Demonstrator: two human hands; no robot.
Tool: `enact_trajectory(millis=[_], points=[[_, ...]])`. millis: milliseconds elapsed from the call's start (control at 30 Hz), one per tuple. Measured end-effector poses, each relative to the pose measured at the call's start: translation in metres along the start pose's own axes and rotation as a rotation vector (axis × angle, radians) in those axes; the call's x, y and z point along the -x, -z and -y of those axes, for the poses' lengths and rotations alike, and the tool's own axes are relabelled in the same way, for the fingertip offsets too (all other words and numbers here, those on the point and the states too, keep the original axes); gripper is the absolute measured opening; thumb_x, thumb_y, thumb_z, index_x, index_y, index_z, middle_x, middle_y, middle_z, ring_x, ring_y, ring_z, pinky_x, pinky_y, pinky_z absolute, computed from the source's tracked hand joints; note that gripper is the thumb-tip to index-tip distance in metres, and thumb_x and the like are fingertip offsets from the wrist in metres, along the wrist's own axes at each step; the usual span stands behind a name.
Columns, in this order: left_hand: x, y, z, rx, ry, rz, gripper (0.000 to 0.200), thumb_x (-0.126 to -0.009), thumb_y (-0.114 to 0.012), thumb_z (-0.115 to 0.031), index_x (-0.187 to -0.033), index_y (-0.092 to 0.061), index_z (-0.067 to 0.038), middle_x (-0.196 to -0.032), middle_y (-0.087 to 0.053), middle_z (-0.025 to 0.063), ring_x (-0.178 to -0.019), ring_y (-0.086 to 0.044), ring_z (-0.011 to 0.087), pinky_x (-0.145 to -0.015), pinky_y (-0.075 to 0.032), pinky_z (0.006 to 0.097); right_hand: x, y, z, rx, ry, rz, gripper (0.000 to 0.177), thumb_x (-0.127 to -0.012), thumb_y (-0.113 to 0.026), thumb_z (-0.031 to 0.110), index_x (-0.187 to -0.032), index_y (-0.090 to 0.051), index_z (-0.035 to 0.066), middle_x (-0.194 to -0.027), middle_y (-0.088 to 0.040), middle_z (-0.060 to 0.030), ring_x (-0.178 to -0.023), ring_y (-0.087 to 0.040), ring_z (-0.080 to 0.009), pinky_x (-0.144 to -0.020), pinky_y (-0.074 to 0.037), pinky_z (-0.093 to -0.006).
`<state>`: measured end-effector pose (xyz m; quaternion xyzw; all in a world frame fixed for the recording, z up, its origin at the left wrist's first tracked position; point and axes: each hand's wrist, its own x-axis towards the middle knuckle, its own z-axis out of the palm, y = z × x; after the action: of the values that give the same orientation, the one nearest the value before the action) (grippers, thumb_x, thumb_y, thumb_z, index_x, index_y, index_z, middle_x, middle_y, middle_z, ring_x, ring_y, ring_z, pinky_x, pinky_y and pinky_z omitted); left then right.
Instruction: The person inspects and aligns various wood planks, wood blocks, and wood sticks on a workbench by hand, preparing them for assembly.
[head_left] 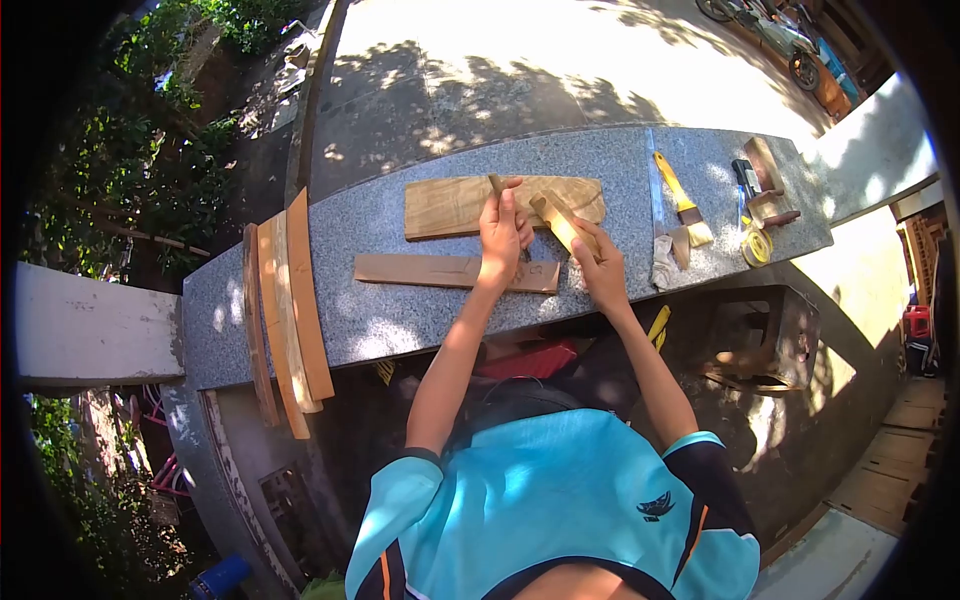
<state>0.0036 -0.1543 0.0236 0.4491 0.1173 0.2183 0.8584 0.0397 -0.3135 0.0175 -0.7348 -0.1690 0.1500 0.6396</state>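
Note:
My right hand is closed round a short, light-coloured wooden block, held tilted above the counter. Just left of it, my left hand is closed round a slim, dark stick-like tool; most of it is hidden by the fingers, so its kind cannot be made out. Beneath both hands lies a wide wooden board with visible grain. Nearer to me, a narrow brown wooden strip rests on the grey speckled counter, partly behind my left wrist.
Several long wooden strips overhang the counter's front edge at left. To the right lie a yellow-handled paintbrush, a crumpled whitish cloth, a yellow tape measure and a wooden-handled tool. A dark crate stands below.

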Motion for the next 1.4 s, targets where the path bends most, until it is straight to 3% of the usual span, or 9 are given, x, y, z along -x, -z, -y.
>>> enact_trajectory(millis=[100, 200, 300, 400, 867, 933, 1033, 1200, 1400], points=[[0.001, -0.009, 0.004, -0.027, 0.007, -0.025, 0.032, -0.094, -0.040, -0.033, -0.112, -0.048, -0.006, -0.059, -0.033, -0.0041, -0.044, -0.029, 0.0032, -0.039, -0.025, 0.0184, -0.002, -0.002, -0.007, 0.038, 0.115, -0.012, 0.033, -0.088, -0.053, 0.021, -0.118, -0.052, 0.010, -0.066, -0.049, 0.0016, -0.046, -0.039, -0.0018, -0.039, -0.032, -0.0167], [0.005, -0.012, 0.005, -0.078, -0.008, -0.051, 0.033, -0.094, -0.040, -0.033, -0.109, -0.049, -0.005, -0.058, -0.032, -0.0044, -0.044, -0.028, 0.0029, -0.038, -0.024, 0.0185, -0.001, -0.003, -0.007, 0.007, 0.071, 0.008, 0.034, -0.089, -0.051, 0.022, -0.120, -0.049, 0.009, -0.067, -0.049, 0.0003, -0.047, -0.042, -0.0032, -0.039, -0.035, -0.0176], [0.001, -0.012, 0.005, -0.088, -0.040, -0.062, 0.033, -0.094, -0.040, -0.033, -0.108, -0.049, -0.004, -0.058, -0.032, -0.0043, -0.044, -0.028, 0.0029, -0.037, -0.022, 0.0187, 0.016, -0.026, 0.017, -0.445, -0.133, -0.172, 0.037, -0.091, -0.048, 0.024, -0.124, -0.040, 0.008, -0.069, -0.049, -0.0021, -0.049, -0.046, -0.0054, -0.041, -0.040, -0.0192], [-0.004, -0.011, 0.008, -0.083, -0.048, -0.082, 0.032, -0.094, -0.039, -0.033, -0.104, -0.048, -0.004, -0.057, -0.032, -0.0041, -0.043, -0.027, 0.0029, -0.036, -0.022, 0.0187, 0.021, -0.046, 0.010, -0.532, -0.029, -0.207, 0.041, -0.092, -0.045, 0.025, -0.127, -0.032, 0.007, -0.073, -0.048, -0.0038, -0.052, -0.049, -0.0074, -0.044, -0.044, -0.0211], [-0.005, 0.001, 0.012, -0.116, -0.007, -0.151, 0.033, -0.094, -0.039, -0.032, -0.072, -0.036, -0.009, -0.055, -0.034, -0.0022, -0.044, -0.033, 0.0058, -0.037, -0.030, 0.0222, 0.012, -0.051, 0.004, -0.459, -0.014, -0.239, 0.040, -0.092, -0.044, 0.023, -0.126, -0.031, 0.008, -0.071, -0.046, -0.0013, -0.059, -0.049, -0.0047, -0.053, -0.051, -0.0231], [-0.004, 0.001, 0.011, -0.224, -0.058, -0.117, 0.033, -0.094, -0.041, -0.029, -0.069, -0.037, -0.008, -0.055, -0.037, -0.0007, -0.045, -0.039, 0.0083, -0.038, -0.035, 0.0239, 0.012, -0.050, 0.007, -0.447, -0.031, -0.243, 0.043, -0.091, -0.045, 0.024, -0.126, -0.029, 0.004, -0.068, -0.049, -0.0035, -0.056, -0.051, -0.0074, -0.053, -0.051, -0.0238], [-0.008, 0.011, 0.017, -0.409, -0.103, -0.040, 0.033, -0.094, -0.041, -0.027, -0.069, -0.042, -0.006, -0.049, -0.043, 0.0008, -0.040, -0.040, 0.0078, -0.037, -0.035, 0.0227, 0.012, -0.049, 0.005, -0.428, 0.007, -0.230, 0.040, -0.090, -0.046, 0.016, -0.126, -0.031, 0.003, -0.091, -0.049, -0.0102, -0.060, -0.053, -0.0081, -0.055, -0.054, -0.0256], [0.017, 0.010, -0.001, -1.116, -0.340, -0.050, 0.034, -0.090, -0.050, -0.025, -0.070, -0.051, 0.002, -0.056, -0.052, 0.0137, -0.049, -0.051, 0.0226, -0.049, -0.040, 0.0347, 0.013, -0.049, 0.007, -0.418, 0.016, -0.231, 0.042, -0.091, -0.045, 0.018, -0.127, -0.030, 0.005, -0.080, -0.048, -0.0050, -0.060, -0.051, -0.0069, -0.057, -0.053, -0.0255], [0.023, 0.015, -0.003, -1.018, -0.230, -0.070, 0.031, -0.090, -0.047, -0.025, -0.078, -0.054, 0.003, -0.060, -0.056, 0.0135, -0.052, -0.055, 0.0227, -0.050, -0.042, 0.0342, 0.014, -0.049, 0.001, -0.408, 0.003, -0.200, 0.042, -0.090, -0.045, 0.019, -0.127, -0.030, 0.005, -0.082, -0.049, -0.0058, -0.061, -0.051, -0.0072, -0.057, -0.053, -0.0256]])
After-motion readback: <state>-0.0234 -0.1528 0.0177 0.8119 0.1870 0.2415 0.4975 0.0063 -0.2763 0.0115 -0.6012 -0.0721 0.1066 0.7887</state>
